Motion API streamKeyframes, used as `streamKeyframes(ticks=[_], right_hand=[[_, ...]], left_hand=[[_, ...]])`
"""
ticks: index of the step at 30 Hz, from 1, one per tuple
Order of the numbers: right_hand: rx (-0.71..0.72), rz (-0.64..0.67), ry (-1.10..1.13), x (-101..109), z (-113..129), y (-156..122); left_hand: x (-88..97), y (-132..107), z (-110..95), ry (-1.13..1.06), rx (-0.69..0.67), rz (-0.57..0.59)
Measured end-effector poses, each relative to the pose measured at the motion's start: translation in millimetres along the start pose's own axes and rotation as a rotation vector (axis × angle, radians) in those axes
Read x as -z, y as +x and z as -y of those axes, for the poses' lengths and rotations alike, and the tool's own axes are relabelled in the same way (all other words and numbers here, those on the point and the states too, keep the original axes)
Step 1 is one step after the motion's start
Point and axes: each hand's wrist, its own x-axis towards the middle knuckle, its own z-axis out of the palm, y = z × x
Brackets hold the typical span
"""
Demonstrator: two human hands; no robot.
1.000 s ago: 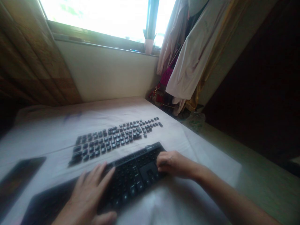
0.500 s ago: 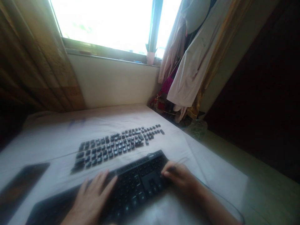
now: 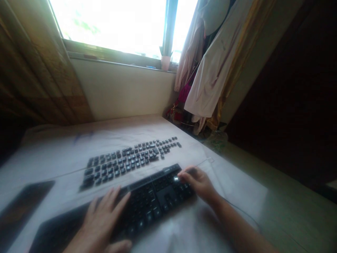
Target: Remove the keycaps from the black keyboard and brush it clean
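A black keyboard [image 3: 147,202] lies near me on a pale cloth [image 3: 65,151]. My left hand [image 3: 101,219] rests flat on the keyboard's left-middle part, fingers stretched out and apart. My right hand [image 3: 198,182] sits at the keyboard's far right corner, fingers curled over the edge there, beside a small lit spot; a dark bit shows at the fingertips, too blurred to name. Beyond the keyboard, several loose black keycaps [image 3: 129,160] are laid out in rows on the cloth.
A dark flat object [image 3: 21,203] lies at the left edge of the cloth. A thin cable [image 3: 207,162] runs past my right hand. Clothes [image 3: 207,77] hang at the right below a bright window [image 3: 118,24]. A pink cup [image 3: 165,62] stands on the sill.
My right hand has slid from the keyboard's right key block up to its far right corner. The left hand has stayed flat on the keyboard. The camera has shifted slightly.
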Motion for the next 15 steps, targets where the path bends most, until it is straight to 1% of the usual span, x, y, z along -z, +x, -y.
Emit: streamKeyframes(ticks=[1, 2, 5, 7, 9, 10, 12, 15], right_hand=[[0.015, 0.021, 0.01, -3, 4, -1], [0.03, 0.043, 0.021, -6, 8, -2], [0.067, 0.113, 0.055, -19, 18, -5], [0.102, 0.172, 0.072, -30, 23, -6], [0.16, 0.226, 0.077, -42, 28, -5], [0.192, 0.245, 0.074, -47, 30, -5], [0.24, 0.271, 0.06, -56, 34, -4], [0.26, 0.315, 0.045, -65, 37, -5]], left_hand=[[3.4, 1, -1, -0.01, -0.028, 0.013], [7.2, 3, -4, -0.014, -0.046, 0.001], [17.8, 14, -22, -0.06, -0.046, -0.121], [21.8, 23, -39, -0.186, -0.053, -0.188], [23.4, 31, -54, -0.334, -0.003, -0.22], [23.7, 34, -60, -0.406, 0.033, -0.217], [24.4, 37, -68, -0.542, 0.095, -0.17], [26.0, 38, -71, -0.734, 0.154, -0.148]])
